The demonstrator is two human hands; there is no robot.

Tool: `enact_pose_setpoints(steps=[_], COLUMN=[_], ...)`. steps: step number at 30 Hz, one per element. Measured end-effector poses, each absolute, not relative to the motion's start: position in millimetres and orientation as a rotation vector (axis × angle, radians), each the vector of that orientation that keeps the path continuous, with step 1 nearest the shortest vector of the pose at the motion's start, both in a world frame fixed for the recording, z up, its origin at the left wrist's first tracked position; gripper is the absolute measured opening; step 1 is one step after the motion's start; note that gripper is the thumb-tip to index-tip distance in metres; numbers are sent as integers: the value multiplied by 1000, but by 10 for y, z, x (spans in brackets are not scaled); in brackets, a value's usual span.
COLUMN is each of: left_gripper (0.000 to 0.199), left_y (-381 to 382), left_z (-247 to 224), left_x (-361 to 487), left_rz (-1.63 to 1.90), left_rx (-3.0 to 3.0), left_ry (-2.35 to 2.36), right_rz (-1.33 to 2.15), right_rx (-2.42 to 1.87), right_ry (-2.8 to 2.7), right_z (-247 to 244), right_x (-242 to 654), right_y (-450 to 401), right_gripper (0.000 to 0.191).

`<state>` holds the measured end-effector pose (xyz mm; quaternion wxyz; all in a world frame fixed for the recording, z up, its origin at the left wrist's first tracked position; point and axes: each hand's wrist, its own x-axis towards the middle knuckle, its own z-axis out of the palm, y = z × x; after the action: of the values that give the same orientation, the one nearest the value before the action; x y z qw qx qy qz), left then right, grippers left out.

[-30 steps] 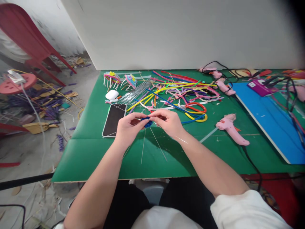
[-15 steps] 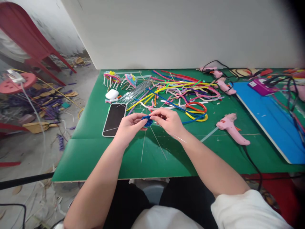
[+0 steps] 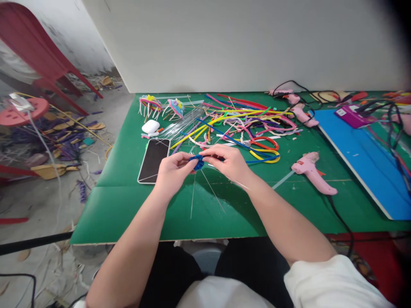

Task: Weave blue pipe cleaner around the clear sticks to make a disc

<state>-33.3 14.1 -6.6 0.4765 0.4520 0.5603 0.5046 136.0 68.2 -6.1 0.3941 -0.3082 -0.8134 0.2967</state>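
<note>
My left hand (image 3: 173, 171) and my right hand (image 3: 229, 162) meet over the middle of the green table (image 3: 128, 205). Between their fingertips sits a small blue coiled pipe cleaner (image 3: 197, 162); both hands pinch it. Thin silver wires (image 3: 194, 194) hang from it and fan out toward me over the table. A black phone (image 3: 154, 160) lies face up just left of my left hand. Behind the hands spreads a tangle of coloured pipe cleaners (image 3: 244, 122).
A pink glue gun (image 3: 313, 173) lies right of my hands, others sit farther back (image 3: 302, 113). A blue board (image 3: 362, 158) covers the right side. White earbud case (image 3: 150, 126), a bundle of wires (image 3: 184, 124) and two small finished pieces (image 3: 150, 105) lie at back left. Red stools (image 3: 22, 111) stand on the littered floor.
My hands have stayed in place while the fingers work; more of the blue coil now shows between them than a second ago.
</note>
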Motion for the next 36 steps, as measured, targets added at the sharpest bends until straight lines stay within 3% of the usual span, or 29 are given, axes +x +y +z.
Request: enact_pose_setpoints(steps=[13, 20, 29, 36], left_gripper=[17, 14, 16, 22], left_y=[143, 123, 149, 164], left_z=[-83, -103, -91, -54], left_x=[-393, -387, -422, -412], left_rz=[1078, 1001, 1097, 1195], left_rx=[1429, 1579, 1392, 1062], left_ry=[1628, 1577, 1650, 1502], right_rz=[387, 286, -570, -736], right_rx=[-1162, -1078, -1108, -1020], right_ry=[-2267, -2448, -2549, -2338], right_z=[280, 665, 822, 606], right_x=[1707, 1948, 1746, 1684], right_y=[771, 967, 235, -40], right_gripper=[8, 11, 20, 10])
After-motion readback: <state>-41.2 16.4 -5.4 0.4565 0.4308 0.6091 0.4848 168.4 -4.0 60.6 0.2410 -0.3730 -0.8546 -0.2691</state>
